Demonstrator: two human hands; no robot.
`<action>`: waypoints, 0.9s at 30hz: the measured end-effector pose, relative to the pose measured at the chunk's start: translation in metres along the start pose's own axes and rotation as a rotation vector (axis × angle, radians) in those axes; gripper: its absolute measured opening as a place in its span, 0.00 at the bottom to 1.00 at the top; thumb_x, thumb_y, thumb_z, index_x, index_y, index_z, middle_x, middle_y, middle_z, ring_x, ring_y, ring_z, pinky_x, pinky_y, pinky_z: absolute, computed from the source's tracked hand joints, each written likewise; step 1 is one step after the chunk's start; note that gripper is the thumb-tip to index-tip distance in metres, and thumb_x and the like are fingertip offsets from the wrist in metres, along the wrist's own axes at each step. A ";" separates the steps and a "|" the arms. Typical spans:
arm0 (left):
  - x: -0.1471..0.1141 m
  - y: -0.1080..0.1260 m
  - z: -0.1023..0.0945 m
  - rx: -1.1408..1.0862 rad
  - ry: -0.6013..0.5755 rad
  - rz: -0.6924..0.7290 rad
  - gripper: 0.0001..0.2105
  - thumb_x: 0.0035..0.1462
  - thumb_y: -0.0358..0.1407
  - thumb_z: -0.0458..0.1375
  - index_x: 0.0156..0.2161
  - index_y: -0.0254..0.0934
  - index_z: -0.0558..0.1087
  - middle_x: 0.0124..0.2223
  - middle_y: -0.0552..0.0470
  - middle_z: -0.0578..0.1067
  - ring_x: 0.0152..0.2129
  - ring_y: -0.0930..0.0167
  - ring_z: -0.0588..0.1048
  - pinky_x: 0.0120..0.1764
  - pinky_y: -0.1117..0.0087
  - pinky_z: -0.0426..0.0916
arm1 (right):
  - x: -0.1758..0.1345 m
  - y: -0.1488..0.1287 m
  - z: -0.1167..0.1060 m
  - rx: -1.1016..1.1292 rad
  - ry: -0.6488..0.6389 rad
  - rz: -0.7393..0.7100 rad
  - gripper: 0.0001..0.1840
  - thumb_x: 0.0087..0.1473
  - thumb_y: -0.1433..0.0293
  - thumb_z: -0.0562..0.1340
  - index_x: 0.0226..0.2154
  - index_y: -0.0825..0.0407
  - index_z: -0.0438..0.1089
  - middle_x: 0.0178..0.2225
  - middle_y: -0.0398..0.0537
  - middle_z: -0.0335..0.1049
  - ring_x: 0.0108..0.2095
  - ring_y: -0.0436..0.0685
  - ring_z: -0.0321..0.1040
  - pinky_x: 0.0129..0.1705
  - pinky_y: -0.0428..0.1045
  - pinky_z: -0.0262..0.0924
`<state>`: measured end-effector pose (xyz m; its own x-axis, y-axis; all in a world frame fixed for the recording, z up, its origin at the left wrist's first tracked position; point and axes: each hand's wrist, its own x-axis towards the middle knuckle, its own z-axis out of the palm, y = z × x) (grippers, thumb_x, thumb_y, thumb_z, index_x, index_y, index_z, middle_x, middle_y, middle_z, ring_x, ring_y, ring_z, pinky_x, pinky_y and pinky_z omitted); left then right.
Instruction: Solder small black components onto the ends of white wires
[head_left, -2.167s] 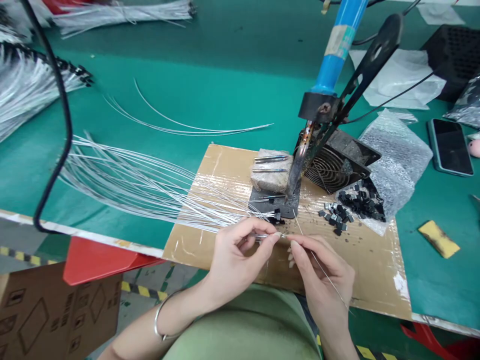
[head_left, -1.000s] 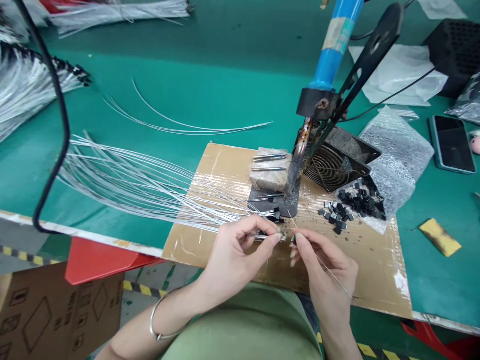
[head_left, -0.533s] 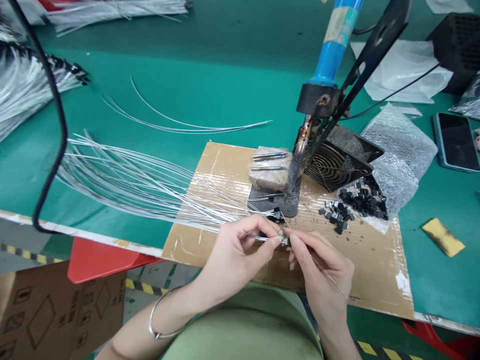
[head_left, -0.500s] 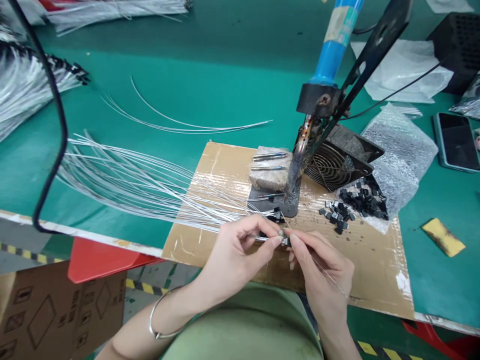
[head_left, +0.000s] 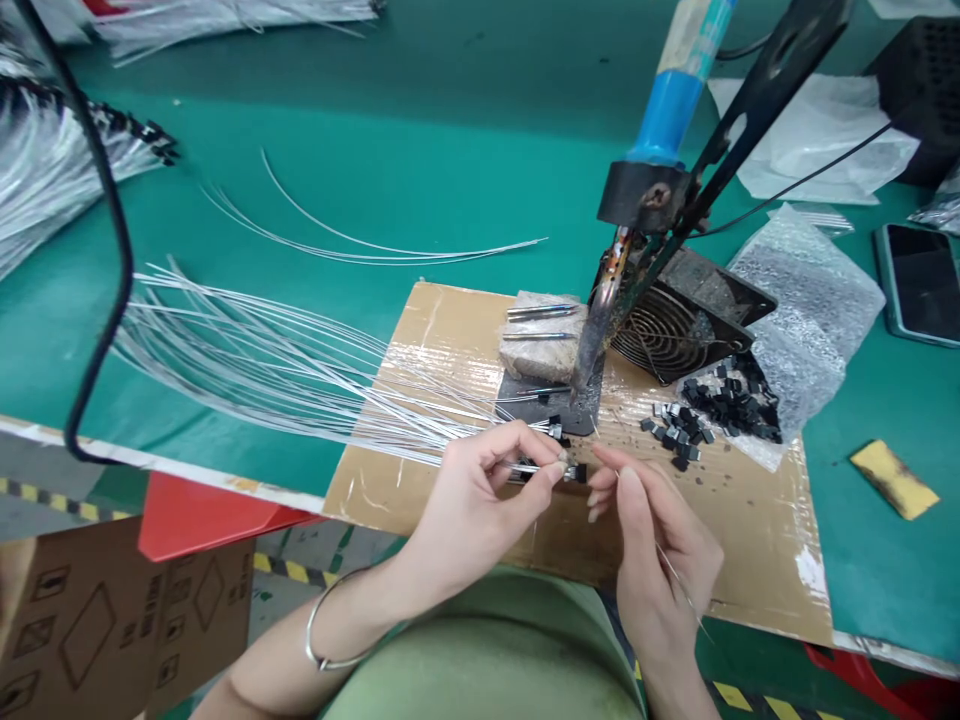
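My left hand [head_left: 499,490] pinches a thin white cable just behind a small black connector [head_left: 577,473] at its end. To the right of that connector, apart from it, my right hand [head_left: 664,525] is closed on a thin solder wire [head_left: 679,582]. One end of the solder wire stands up past the fingertips, and the rest runs down across the palm. Above both hands hangs a soldering iron [head_left: 600,335] in a black holder, tip pointing down. Many white cables [head_left: 300,370] stretch left from near my left hand, some with black ends.
On the cardboard sheet [head_left: 757,560] lie loose black connectors [head_left: 679,435], partly in a plastic bag [head_left: 814,300]. Behind them sits a black fan [head_left: 675,325]. A stone-like block [head_left: 540,350] carries metal tips. At right are a phone [head_left: 922,285] and a scorched yellow sponge [head_left: 892,480].
My right hand has moved right and slightly down with the solder wire, away from the connector. My left hand has stayed nearly still, and the connector's end is now uncovered.
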<state>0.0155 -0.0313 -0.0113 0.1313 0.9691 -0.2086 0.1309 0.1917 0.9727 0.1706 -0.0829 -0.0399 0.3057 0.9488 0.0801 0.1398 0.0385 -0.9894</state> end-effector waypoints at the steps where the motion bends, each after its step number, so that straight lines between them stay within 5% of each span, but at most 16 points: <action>1: 0.001 -0.001 0.001 0.028 0.009 -0.001 0.06 0.58 0.31 0.64 0.30 0.35 0.78 0.33 0.47 0.83 0.28 0.71 0.77 0.32 0.74 0.68 | -0.001 0.000 -0.002 -0.019 0.002 -0.020 0.14 0.73 0.70 0.61 0.49 0.40 0.84 0.33 0.41 0.78 0.30 0.46 0.72 0.34 0.40 0.70; 9: 0.005 -0.005 0.002 0.066 -0.022 -0.035 0.07 0.60 0.35 0.62 0.31 0.35 0.76 0.35 0.45 0.83 0.32 0.66 0.80 0.32 0.69 0.67 | -0.005 -0.003 -0.003 -0.030 -0.067 0.061 0.13 0.70 0.69 0.64 0.54 0.41 0.79 0.31 0.38 0.78 0.26 0.45 0.72 0.31 0.38 0.70; 12: 0.005 -0.005 0.000 0.093 -0.011 -0.038 0.07 0.59 0.36 0.62 0.31 0.36 0.76 0.35 0.45 0.84 0.32 0.66 0.80 0.29 0.70 0.63 | -0.004 -0.002 0.001 -0.120 -0.023 0.085 0.04 0.69 0.68 0.66 0.44 0.44 0.78 0.29 0.37 0.75 0.26 0.46 0.70 0.31 0.39 0.67; 14: 0.006 -0.004 -0.001 0.113 -0.001 -0.029 0.07 0.59 0.35 0.62 0.31 0.36 0.76 0.35 0.46 0.84 0.31 0.67 0.79 0.28 0.70 0.61 | 0.000 0.000 -0.001 -0.177 -0.046 0.005 0.07 0.68 0.69 0.66 0.35 0.47 0.75 0.29 0.38 0.72 0.28 0.47 0.69 0.32 0.41 0.66; 17: 0.008 -0.003 -0.001 0.117 0.000 -0.011 0.07 0.60 0.35 0.62 0.31 0.36 0.77 0.35 0.46 0.84 0.30 0.68 0.79 0.29 0.70 0.62 | 0.006 0.003 -0.005 -0.192 -0.088 -0.116 0.09 0.67 0.73 0.66 0.33 0.48 0.72 0.37 0.42 0.76 0.38 0.50 0.75 0.42 0.43 0.70; 21: 0.010 -0.003 -0.001 0.104 0.004 -0.018 0.07 0.59 0.36 0.62 0.31 0.37 0.77 0.36 0.45 0.84 0.32 0.66 0.80 0.29 0.70 0.63 | 0.007 0.002 -0.010 -0.094 -0.109 -0.061 0.09 0.68 0.74 0.63 0.34 0.47 0.70 0.52 0.47 0.80 0.54 0.56 0.79 0.59 0.52 0.72; 27: 0.013 -0.001 -0.003 0.133 0.018 0.002 0.07 0.60 0.35 0.62 0.30 0.36 0.77 0.35 0.47 0.85 0.23 0.73 0.71 0.25 0.71 0.57 | 0.004 -0.004 -0.013 0.020 -0.190 0.011 0.09 0.69 0.74 0.63 0.35 0.47 0.69 0.57 0.47 0.82 0.56 0.55 0.81 0.60 0.47 0.74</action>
<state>0.0141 -0.0182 -0.0152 0.1143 0.9723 -0.2037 0.2596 0.1687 0.9509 0.1833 -0.0829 -0.0338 0.1239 0.9912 0.0471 0.1177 0.0324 -0.9925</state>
